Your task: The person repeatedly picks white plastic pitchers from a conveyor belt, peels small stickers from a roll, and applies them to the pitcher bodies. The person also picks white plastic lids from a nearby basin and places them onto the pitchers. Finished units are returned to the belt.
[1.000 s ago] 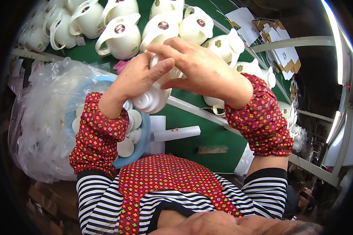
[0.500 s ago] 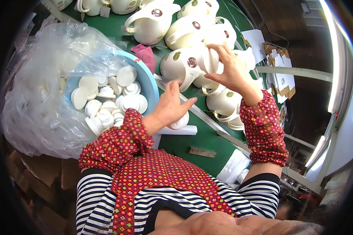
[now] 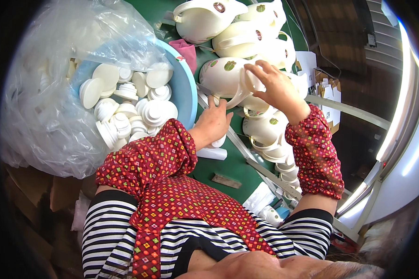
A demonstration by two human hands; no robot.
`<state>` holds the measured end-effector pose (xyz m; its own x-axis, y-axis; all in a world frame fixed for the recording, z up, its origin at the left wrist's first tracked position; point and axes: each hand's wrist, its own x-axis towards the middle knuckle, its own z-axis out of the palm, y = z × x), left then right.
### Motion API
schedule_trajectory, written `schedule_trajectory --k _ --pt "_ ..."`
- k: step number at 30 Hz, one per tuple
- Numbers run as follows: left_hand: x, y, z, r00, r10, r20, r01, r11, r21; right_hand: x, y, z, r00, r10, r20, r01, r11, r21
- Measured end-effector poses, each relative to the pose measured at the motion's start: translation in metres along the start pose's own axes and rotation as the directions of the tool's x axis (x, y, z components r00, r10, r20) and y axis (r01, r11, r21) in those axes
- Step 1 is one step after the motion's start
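Right now my right hand [image 3: 274, 86] is up on a cream jug [image 3: 226, 76] that lies on its side on the green worktop [image 3: 228, 162], fingers curled over its open mouth end and gripping the rim there. The jug's long axis runs left to right, body toward the blue basin [image 3: 187, 90], mouth toward my right hand, handle hanging down on the near side. My left hand [image 3: 214, 125] sits lower and nearer me, just below that handle, palm down with fingers spread; it seems to cover a small white piece on the worktop, but I cannot tell whether it grips it. So the right hand has the jug, and the left is the nearer one to the basin of white lids [image 3: 139, 109] at the worktop's left edge. My right forearm reaches up steeply, sleeve [image 3: 314, 158] bunched at the wrist. More jugs [image 3: 246, 28] crowd the far edge.
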<state>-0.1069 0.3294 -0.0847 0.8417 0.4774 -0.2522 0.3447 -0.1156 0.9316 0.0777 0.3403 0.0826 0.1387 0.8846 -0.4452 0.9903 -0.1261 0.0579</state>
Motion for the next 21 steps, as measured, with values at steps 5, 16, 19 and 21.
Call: schedule_trajectory --k 5,16,19,21 --pt "0.010 -0.016 0.013 0.998 0.046 -0.051 -0.045 0.999 0.016 0.006 -0.010 -0.002 0.949 0.316 0.015 -0.313 0.944 -0.104" --pt "0.011 -0.022 0.014 0.998 0.057 -0.037 -0.057 0.998 0.018 0.004 -0.005 -0.002 0.996 0.049 -0.072 -0.063 0.977 -0.205" --pt "0.010 -0.017 0.013 1.000 0.017 -0.018 -0.017 1.000 -0.008 -0.001 -0.001 0.006 0.989 -0.096 -0.115 0.073 0.979 -0.189" --pt "0.011 -0.019 0.014 1.000 -0.013 0.006 0.013 1.000 -0.003 0.009 -0.010 0.003 0.912 0.352 0.209 -0.355 0.934 -0.024"
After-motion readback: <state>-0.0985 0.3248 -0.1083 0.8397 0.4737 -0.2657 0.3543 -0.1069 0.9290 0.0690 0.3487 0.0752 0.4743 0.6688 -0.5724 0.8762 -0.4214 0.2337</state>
